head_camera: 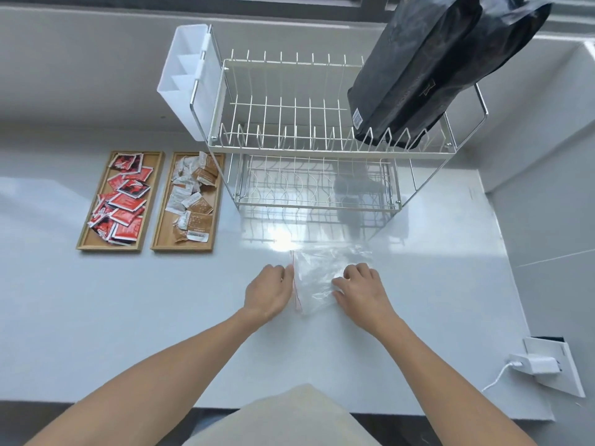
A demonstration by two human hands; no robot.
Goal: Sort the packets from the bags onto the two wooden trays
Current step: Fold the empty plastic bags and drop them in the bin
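A clear plastic bag (317, 275) with a red zip edge lies flat on the white counter in front of me; it looks empty. My left hand (267, 292) pinches its left zip edge. My right hand (362, 291) presses down on its right side with bent fingers. Far to the left sit two wooden trays side by side. The left tray (85, 233) holds several red packets (124, 201). The right tray (215, 207) holds several brown and white packets (193, 194).
A two-tier wire dish rack (309, 146) stands behind the bag, with a white cutlery holder (185, 78) on its left end and a large black pouch (434, 66) leaning on its top right. A wall socket with a white charger (541, 365) is at the lower right.
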